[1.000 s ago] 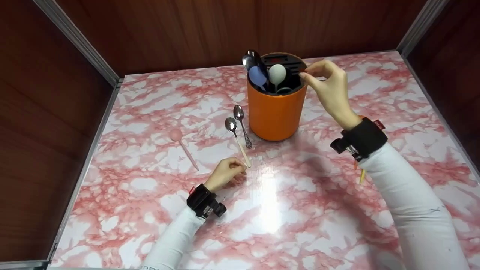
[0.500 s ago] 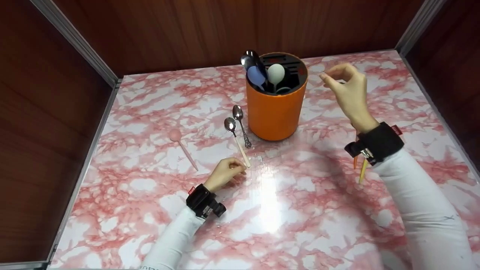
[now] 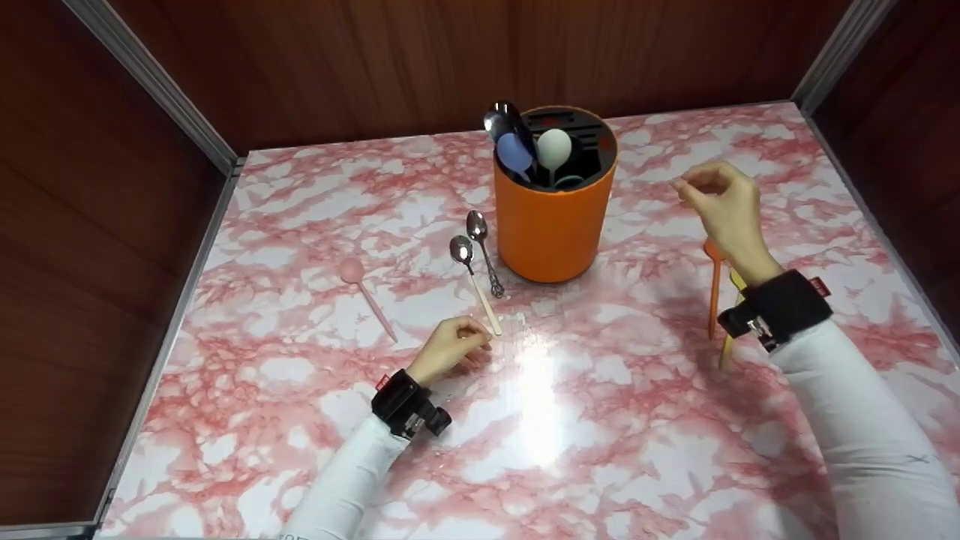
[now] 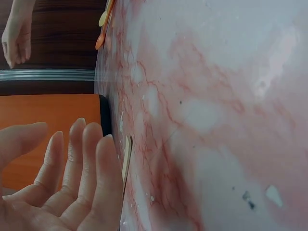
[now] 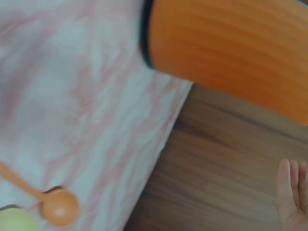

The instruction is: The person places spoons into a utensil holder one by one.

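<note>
My left hand (image 3: 452,349) rests on the table beside the handle end of a silver spoon with a cream handle (image 3: 484,300). Its fingers (image 4: 77,163) are relaxed and hold nothing. A second silver spoon (image 3: 477,226) with an ornate handle lies just behind. In the air to the right of an orange utensil holder (image 3: 551,232), my right hand (image 3: 726,206) has loosely bent fingers with nothing between them. Below it lie an orange spoon (image 3: 714,292) and a yellow utensil (image 3: 726,351), partly hidden by the wrist; the right wrist view shows a pale yellow bowl (image 5: 18,220).
A blue spoon (image 3: 515,154), a white spoon (image 3: 555,148) and a dark shiny spoon (image 3: 501,120) stick out of the holder's black slotted top. A pink spoon (image 3: 352,271) lies left on the marbled table (image 3: 285,420). Wood panels enclose the back and sides.
My right hand has left the holder's rim and moved right and toward me, uncovering more of the orange and yellow utensils. The left hand has stayed in place.
</note>
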{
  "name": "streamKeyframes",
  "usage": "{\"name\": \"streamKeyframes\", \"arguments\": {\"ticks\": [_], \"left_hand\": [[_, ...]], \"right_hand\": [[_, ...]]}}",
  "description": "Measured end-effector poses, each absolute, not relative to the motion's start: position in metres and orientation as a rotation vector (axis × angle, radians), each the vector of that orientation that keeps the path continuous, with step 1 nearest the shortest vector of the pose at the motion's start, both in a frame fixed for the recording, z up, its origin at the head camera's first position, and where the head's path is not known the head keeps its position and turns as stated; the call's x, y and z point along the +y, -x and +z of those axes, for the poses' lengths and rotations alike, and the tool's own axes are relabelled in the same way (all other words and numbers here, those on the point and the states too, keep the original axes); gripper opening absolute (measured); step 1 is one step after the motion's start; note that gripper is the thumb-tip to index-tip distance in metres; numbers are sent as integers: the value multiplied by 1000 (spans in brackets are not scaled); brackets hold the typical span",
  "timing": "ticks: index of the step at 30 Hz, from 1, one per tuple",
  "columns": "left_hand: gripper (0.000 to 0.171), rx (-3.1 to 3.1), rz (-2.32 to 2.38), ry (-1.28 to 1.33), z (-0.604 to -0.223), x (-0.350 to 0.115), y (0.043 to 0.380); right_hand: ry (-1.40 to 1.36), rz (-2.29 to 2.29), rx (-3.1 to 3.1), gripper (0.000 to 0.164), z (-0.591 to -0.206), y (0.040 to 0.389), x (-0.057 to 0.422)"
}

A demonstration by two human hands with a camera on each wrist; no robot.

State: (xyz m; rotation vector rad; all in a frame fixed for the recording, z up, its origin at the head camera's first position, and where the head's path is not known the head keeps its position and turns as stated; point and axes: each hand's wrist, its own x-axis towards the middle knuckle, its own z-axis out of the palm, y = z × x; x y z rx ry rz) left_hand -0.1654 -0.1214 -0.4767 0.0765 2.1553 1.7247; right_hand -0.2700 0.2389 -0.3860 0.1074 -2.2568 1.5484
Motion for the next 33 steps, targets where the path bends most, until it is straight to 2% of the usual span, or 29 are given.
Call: {"name": "streamKeyframes", "arguments": {"ticks": [13, 33], "left_hand": [[15, 2160, 1727, -68, -479, -123, 165], [15, 2155, 1728, -49, -480, -122, 164]], "right_hand": [[-36, 1436, -2390, 23, -421, 265, 278], [83, 1174, -2683, 24, -459, 258, 304]]}}
